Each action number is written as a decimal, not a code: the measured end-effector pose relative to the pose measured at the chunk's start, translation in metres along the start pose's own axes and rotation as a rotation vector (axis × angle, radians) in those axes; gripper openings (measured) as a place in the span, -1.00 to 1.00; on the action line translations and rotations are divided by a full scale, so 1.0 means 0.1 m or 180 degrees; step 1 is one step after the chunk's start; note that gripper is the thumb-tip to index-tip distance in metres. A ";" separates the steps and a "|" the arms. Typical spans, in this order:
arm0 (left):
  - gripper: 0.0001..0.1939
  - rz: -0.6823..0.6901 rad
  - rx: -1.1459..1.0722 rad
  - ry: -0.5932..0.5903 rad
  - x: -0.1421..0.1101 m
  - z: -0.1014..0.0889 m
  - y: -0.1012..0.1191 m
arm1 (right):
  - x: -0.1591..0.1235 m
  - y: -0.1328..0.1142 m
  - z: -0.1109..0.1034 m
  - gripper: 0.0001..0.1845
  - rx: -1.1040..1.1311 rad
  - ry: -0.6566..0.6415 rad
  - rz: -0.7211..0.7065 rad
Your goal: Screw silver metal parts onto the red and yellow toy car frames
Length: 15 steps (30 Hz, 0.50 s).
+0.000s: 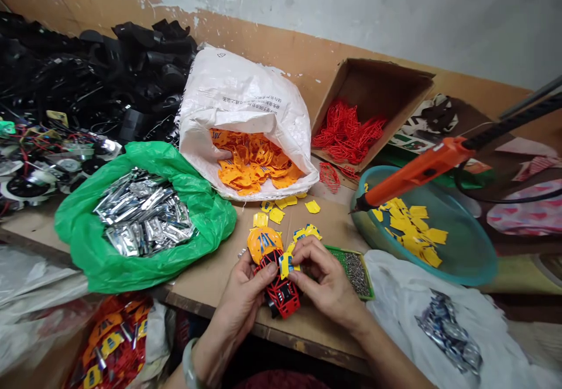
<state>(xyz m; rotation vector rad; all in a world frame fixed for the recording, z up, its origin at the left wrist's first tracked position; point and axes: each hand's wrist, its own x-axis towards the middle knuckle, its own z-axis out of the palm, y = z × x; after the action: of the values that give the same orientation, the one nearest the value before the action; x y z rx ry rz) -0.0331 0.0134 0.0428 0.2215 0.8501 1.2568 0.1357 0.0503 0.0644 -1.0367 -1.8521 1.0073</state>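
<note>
Red plastic latticework made up the toy-like body (283, 295) held at the near edge of the wooden bench (338, 225). Its long axis ran from an orange domed shell (264, 244) at the far left down to the near right. The left hand (243, 295) lay on the left side of the body, its fingers (268, 275) closed around the lattice. The right hand (325, 277) came in from the right, its fingers (302, 254) pinching a small yellow-and-blue tab (286, 265) against the top of the body, between the two hands and closer to the right one.

Loose yellow pieces (312, 206) lay just beyond the shell, and a green tray of small screws (355, 273) sat just right of the right hand. Farther left, a green plastic bag (211, 219) held silver foil pieces (144, 213). A white woven sack (241, 96) spilled orange cut-outs (252, 163), and a cardboard box (373, 93) held red lattice frames (346, 131). To the right, a teal basin (465, 248) held yellow cut-outs (408, 231), with an orange electric tool (417, 169) resting across its rim.
</note>
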 end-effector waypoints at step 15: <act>-0.42 0.0281 0.0028 0.0132 0.00 0.07 -0.14 | -0.08 0.10 0.04 -0.76 0.0185 0.0369 0.0150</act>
<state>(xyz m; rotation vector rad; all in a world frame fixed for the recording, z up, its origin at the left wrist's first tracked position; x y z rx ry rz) -0.0180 0.0110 0.0389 0.2429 0.8897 1.3443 0.1384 0.0457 0.0521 -1.0854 -1.7022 1.0013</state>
